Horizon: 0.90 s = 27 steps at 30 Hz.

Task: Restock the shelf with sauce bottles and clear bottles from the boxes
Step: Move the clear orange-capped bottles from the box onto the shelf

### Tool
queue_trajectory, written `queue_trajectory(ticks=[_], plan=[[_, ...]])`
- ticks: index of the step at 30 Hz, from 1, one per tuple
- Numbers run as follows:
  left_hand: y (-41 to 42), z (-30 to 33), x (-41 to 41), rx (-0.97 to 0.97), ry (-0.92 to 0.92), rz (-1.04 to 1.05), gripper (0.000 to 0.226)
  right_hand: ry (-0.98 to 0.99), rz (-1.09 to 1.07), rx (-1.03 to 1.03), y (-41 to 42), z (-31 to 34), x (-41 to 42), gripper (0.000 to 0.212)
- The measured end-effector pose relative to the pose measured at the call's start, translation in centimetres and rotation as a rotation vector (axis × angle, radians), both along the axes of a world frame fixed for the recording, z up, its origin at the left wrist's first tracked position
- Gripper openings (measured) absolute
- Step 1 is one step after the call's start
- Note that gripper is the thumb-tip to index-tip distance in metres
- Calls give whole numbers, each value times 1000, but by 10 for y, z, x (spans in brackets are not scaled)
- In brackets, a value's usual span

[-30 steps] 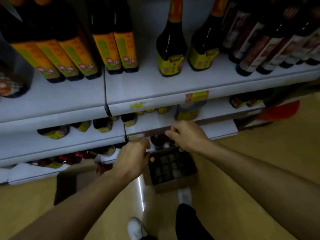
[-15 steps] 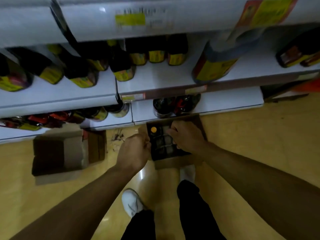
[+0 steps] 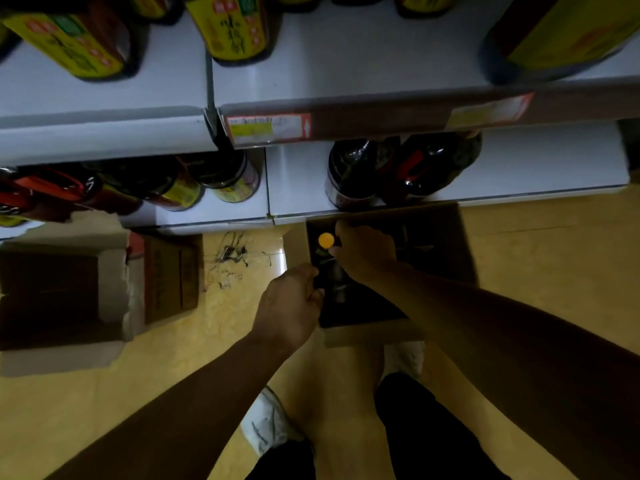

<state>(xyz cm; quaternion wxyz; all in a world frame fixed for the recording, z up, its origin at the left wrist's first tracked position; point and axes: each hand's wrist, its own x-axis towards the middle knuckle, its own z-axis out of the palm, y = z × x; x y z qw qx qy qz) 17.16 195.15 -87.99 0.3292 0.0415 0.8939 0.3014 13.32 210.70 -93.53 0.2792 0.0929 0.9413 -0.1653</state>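
An open cardboard box (image 3: 370,336) with dark dividers sits on the floor against the bottom shelf (image 3: 519,168). One bottle with an orange cap (image 3: 326,240) stands in its far left corner. My right hand (image 3: 367,251) reaches into the box just right of that cap, its fingertips lost in the dark. My left hand (image 3: 291,299) is curled at the box's left edge. Dark sauce bottles (image 3: 349,174) stand on the bottom shelf right behind the box, and yellow-labelled ones (image 3: 239,26) on the shelf above.
A second open cardboard box (image 3: 117,292) lies on the yellow floor at the left. More dark bottles with red handles (image 3: 52,188) fill the bottom shelf's left part. My white shoe (image 3: 266,424) and dark trouser legs are below the box.
The view has dropped from the upper shelves to the floor. Both hands have gone down to the box; my right hand now reaches inside it beside the orange cap.
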Motion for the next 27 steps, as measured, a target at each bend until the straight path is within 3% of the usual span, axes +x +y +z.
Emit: queue_trajectory(ticks=[5,15,21,27], plan=[[-1,-35,-5,11,-28,7,39,-67,176,73,-14,-47,-18,43],[4,-56,-17,56,-74,41,30,-39,320,154,-14,-77,-24,30],[10,-43,-20,66,-65,45,28,58,280,101,-3,-57,-11,24],[11,-9,-22,60,-66,74,37,88,237,2,6,12,0,24]])
